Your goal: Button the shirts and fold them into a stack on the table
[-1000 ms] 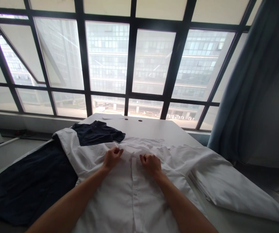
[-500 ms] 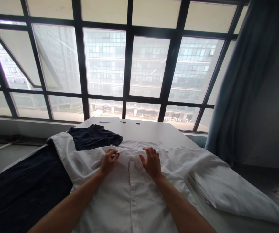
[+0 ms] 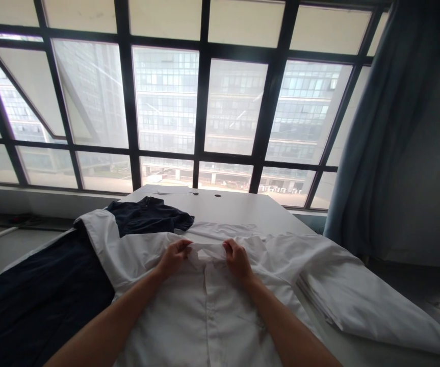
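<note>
From where I stand, the person's two bare hands are apart from each other, each pinching one end of the raised collar (image 3: 211, 250) of a white shirt (image 3: 177, 316). The left hand (image 3: 174, 256) has its fingertips closed on the left end, the right hand (image 3: 238, 258) on the right end. The shirt lies spread across the near middle of the white surface (image 3: 246, 206), its front strip running toward the near edge. Its left sleeve reaches over dark cloth (image 3: 44, 300); just beyond that sleeve is a rumpled navy garment (image 3: 149, 215). I can't tell whether those dark pieces are one. On the right lies folded white cloth (image 3: 372, 306), with the shirt's right sleeve reaching toward it. A blue-grey curtain (image 3: 376, 163) hangs far right, beside the black-framed window (image 3: 200, 102).
</note>
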A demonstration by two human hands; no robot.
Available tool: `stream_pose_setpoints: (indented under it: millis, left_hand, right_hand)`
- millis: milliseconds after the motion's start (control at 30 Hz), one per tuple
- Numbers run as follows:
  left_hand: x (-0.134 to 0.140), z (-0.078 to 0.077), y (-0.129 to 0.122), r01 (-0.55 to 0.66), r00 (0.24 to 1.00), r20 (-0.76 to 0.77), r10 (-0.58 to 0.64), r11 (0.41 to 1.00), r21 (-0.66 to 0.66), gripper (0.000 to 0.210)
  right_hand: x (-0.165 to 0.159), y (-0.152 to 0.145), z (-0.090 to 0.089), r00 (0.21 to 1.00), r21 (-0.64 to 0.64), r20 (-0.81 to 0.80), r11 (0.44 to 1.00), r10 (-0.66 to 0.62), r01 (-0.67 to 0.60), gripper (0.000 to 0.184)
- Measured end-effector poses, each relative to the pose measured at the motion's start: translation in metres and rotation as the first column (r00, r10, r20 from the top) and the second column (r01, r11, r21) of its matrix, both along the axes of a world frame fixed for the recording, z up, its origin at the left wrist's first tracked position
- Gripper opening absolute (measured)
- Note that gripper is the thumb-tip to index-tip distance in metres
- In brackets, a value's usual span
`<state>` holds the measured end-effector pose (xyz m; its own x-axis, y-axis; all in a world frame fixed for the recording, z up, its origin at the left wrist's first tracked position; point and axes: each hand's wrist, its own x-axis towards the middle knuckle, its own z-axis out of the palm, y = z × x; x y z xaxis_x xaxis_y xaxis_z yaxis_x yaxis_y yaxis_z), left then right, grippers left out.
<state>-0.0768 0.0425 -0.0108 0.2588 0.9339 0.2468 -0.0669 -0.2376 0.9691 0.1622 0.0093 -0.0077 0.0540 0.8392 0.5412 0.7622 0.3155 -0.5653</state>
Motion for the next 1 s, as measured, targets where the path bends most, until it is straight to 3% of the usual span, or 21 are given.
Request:
stream_pose_setpoints:
  millis: [200,433,767,1000]
  left_hand:
    - [-0.003,0.002,0.001,0.039,0.998,0.055,-0.030,0.986,-0.163,0.051]
    - [-0.002,0.006,-0.002,0.070,0.998,0.016,-0.069,0.990,-0.123,0.042]
    - [-0.004,0.001,-0.002,0.243,0.967,0.122,-0.224,0.955,-0.173,0.058]
    - [-0.003,-0.003,0.005,0.226,0.967,0.173,-0.188,0.944,-0.240,0.056]
  right_hand:
    - [0.005,0.006,-0.002,0.998,-0.015,-0.067,1.000,-0.020,0.019,0.030]
    - [0.006,0.007,-0.004,0.995,-0.072,-0.089,0.997,-0.042,0.036,0.028]
    - [0.011,0.011,-0.010,0.992,-0.047,-0.066,0.993,-0.107,0.104,0.029]
    - [0.011,0.013,-0.013,0.992,0.031,-0.105,0.997,-0.073,0.077,0.029]
